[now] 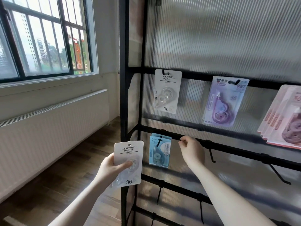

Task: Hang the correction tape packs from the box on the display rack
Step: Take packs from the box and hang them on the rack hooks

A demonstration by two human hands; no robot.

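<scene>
White correction tape pack (128, 162) upright in left hand (112, 168), thumb pressed over the blister, fingers curled behind the card; punched hole at the top edge, long axis vertical. Held just left of the blue pack (160, 150), outside the display rack's (123, 111) black upright. Right hand (191, 150) just right of the blue pack, fingertips pinching something small and dark at the horizontal rail, seemingly a hook clip; cannot tell exactly what. Matching white pack (167, 91) hanging above the blue pack. Probably next: carry the held pack rightward and up, hole toward whichever hook is meant. Left hand alone has the pack. Box not in view.
</scene>
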